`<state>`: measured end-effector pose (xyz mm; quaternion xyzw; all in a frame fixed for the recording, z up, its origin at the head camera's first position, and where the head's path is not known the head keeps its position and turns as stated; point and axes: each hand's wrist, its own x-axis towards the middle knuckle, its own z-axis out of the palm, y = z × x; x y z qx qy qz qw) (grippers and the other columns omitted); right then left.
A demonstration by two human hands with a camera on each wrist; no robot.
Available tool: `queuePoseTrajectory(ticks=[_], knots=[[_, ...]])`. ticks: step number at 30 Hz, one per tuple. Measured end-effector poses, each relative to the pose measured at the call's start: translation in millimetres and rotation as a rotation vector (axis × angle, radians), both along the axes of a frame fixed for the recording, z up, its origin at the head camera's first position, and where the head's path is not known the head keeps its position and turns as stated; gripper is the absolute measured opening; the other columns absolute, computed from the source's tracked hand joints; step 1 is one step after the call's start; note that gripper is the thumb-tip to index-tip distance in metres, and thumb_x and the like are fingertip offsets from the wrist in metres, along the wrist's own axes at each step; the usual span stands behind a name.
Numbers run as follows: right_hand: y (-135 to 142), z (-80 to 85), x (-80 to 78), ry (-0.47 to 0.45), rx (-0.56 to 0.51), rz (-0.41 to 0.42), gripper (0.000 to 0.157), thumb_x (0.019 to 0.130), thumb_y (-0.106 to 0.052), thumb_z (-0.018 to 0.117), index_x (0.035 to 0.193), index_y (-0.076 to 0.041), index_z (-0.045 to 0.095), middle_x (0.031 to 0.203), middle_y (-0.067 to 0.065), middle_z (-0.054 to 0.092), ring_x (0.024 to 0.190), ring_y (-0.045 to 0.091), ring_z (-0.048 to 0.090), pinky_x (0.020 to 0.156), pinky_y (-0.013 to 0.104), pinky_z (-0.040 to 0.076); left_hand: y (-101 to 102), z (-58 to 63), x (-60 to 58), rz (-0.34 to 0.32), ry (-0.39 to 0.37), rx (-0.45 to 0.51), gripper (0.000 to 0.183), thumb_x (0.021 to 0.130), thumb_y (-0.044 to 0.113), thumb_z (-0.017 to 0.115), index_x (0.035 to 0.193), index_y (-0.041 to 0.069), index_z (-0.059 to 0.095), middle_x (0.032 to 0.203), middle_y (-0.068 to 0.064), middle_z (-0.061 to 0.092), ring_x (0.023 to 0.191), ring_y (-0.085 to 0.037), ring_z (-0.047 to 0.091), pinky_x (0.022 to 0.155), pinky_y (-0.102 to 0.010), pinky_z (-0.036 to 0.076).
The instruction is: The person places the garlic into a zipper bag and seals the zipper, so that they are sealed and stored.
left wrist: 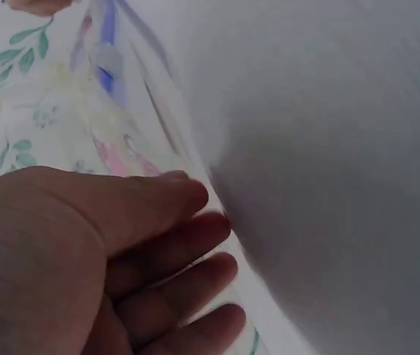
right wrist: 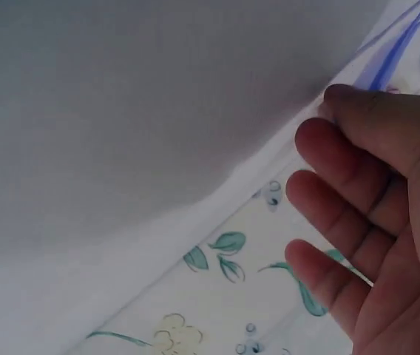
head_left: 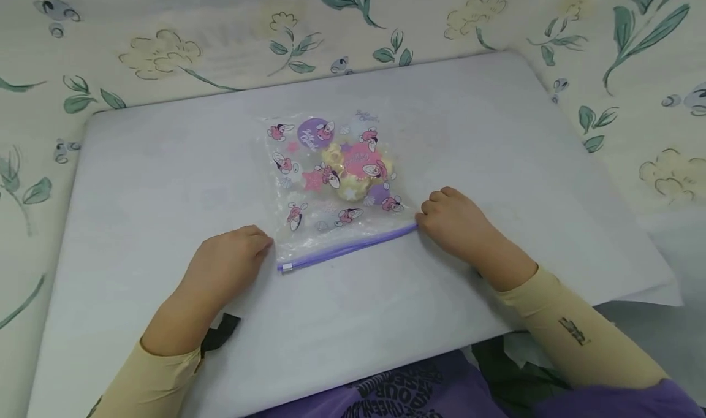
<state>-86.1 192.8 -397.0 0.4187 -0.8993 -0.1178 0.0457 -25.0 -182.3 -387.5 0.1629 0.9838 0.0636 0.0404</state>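
Observation:
A clear zip bag (head_left: 342, 222) printed with pink and purple cartoon figures lies flat on the white-covered table. Pale yellow rounded pieces (head_left: 353, 188) show through its plastic; their kind is unclear. Its purple zip strip (head_left: 353, 246) faces the person, and the white slider (head_left: 287, 267) sits at the strip's left end. With thumb and index fingertips, the left hand (head_left: 228, 265) pinches the bag's left edge, just above the slider. At the strip's other end the right hand (head_left: 455, 225) pinches the corner between thumb and index finger. In both wrist views the remaining fingers are loosely bent.
White sheeting (head_left: 165, 179) covers the table, its corner lifting at the right. Flower-patterned cloth (head_left: 220, 44) surrounds the back and sides. A black strap (head_left: 222, 331) hangs by the left wrist. The person's purple shirt (head_left: 386, 393) is at the near edge.

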Motion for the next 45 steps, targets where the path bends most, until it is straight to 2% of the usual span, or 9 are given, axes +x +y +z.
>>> queuePoseTrajectory(ticks=[4,7,10,15,18,24,34,38,45], knots=[[-7,1.9,3.8,-0.024,-0.008,-0.041,0.014,0.083,0.001,0.076,0.094,-0.008,0.077,0.084,0.004,0.073,0.080,0.024,0.063,0.072,0.035,0.047,-2,2.4,8.7,0.068,0.053,0.030,0.009,0.092,0.015,0.070,0.096,0.011,0.077,0.100,-0.007,0.076,0.088,-0.028,0.074,0.066,-0.047,0.057],[-18,11.2,11.1,-0.048,-0.009,-0.087,0.009,0.087,-0.014,0.077,0.094,-0.009,0.077,0.079,0.004,0.073,0.071,0.022,0.063,0.064,0.034,0.047,-4,6.7,12.9,0.102,0.094,0.070,0.010,0.091,0.022,0.072,0.090,0.012,0.076,0.093,-0.006,0.075,0.071,-0.024,0.070,0.054,-0.041,0.052],[-37,23.2,23.3,-0.069,-0.050,-0.071,0.020,0.087,-0.030,0.077,0.094,-0.011,0.076,0.072,0.002,0.071,0.060,0.019,0.060,0.054,0.033,0.046,-7,10.1,12.2,0.115,0.008,0.098,0.016,0.090,0.031,0.075,0.084,0.016,0.073,0.087,-0.003,0.073,0.062,-0.019,0.061,0.050,-0.034,0.043],[-97,24.3,43.3,-0.097,-0.146,0.145,0.011,0.094,-0.029,0.068,0.091,-0.019,0.072,0.071,-0.006,0.068,0.058,0.014,0.060,0.049,0.031,0.044,-11,0.3,2.9,0.129,-0.224,0.143,0.026,0.089,0.039,0.075,0.076,0.019,0.063,0.071,0.003,0.060,0.063,-0.015,0.049,0.054,-0.030,0.036],[-141,15.6,46.7,-0.084,-0.092,0.216,0.010,0.098,-0.023,0.062,0.094,-0.019,0.071,0.075,-0.006,0.066,0.060,0.013,0.060,0.049,0.030,0.044,-18,-9.7,-2.4,0.147,-0.260,0.205,0.032,0.088,0.039,0.076,0.073,0.018,0.058,0.066,0.002,0.053,0.063,-0.017,0.047,0.056,-0.031,0.035],[-196,4.4,38.8,-0.056,0.030,0.179,0.021,0.102,-0.031,0.057,0.097,-0.022,0.075,0.081,-0.005,0.065,0.063,0.013,0.061,0.052,0.030,0.049,-25,-22.6,-8.8,0.166,-0.252,0.311,0.036,0.085,0.040,0.079,0.071,0.017,0.054,0.063,0.001,0.051,0.063,-0.018,0.048,0.059,-0.032,0.035],[-210,4.4,36.0,-0.111,0.050,0.224,0.017,0.099,-0.019,0.060,0.099,-0.025,0.076,0.085,-0.004,0.066,0.065,0.015,0.064,0.051,0.033,0.050,-26,-20.8,-10.4,0.181,-0.251,0.300,0.031,0.084,0.035,0.080,0.073,0.017,0.057,0.067,0.000,0.057,0.066,-0.020,0.052,0.059,-0.032,0.037],[-211,4.3,34.1,-0.201,0.034,0.166,0.016,0.099,-0.021,0.062,0.103,-0.026,0.077,0.087,-0.004,0.066,0.067,0.015,0.064,0.052,0.034,0.051,-24,-19.2,-9.6,0.193,-0.257,0.305,0.032,0.084,0.036,0.080,0.074,0.016,0.057,0.068,-0.001,0.057,0.066,-0.020,0.052,0.058,-0.032,0.036],[-216,1.7,26.5,-0.440,-0.137,0.004,0.013,0.094,-0.035,0.070,0.102,-0.028,0.078,0.090,-0.009,0.064,0.076,0.010,0.064,0.063,0.033,0.051,-28,-16.1,-6.8,0.231,-0.286,0.307,0.036,0.084,0.042,0.080,0.075,0.016,0.057,0.069,-0.002,0.057,0.067,-0.021,0.052,0.056,-0.032,0.036]])
